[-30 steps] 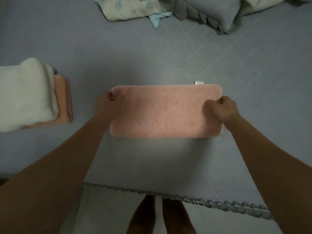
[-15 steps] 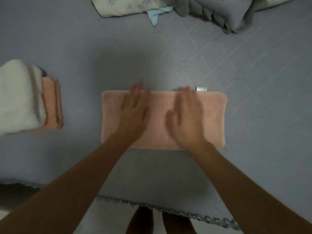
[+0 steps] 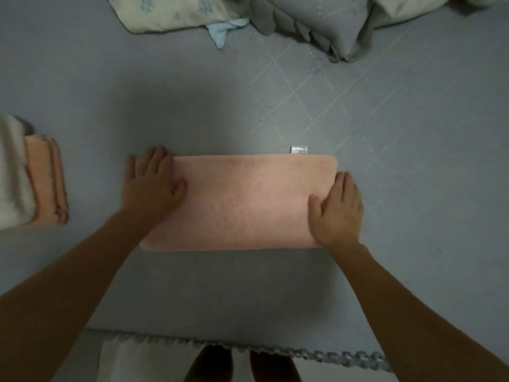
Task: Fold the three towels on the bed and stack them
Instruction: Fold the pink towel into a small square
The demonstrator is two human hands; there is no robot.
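Note:
A pink towel (image 3: pixel 242 201) lies folded into a long rectangle in the middle of the grey bed (image 3: pixel 248 293), with a small white label (image 3: pixel 299 150) at its far edge. My left hand (image 3: pixel 150 183) rests flat on the towel's left end, fingers straight. My right hand (image 3: pixel 337 209) lies flat on its right end, fingers reaching past the edge. At the far left sits a stack: a folded white towel (image 3: pixel 12 175) on top of a folded peach towel (image 3: pixel 46 180).
Pillows and a crumpled quilt (image 3: pixel 316 20) lie along the far side of the bed, with a floral pillow (image 3: pixel 165 12) and a light blue cloth (image 3: pixel 224 28). The bed's ruffled near edge (image 3: pixel 303 351) runs below, with my feet on the floor beyond it.
My hands let go of the towel's two ends, pressed flat at its middle, then slid apart to the left and right ends. The towel stays flat in place.

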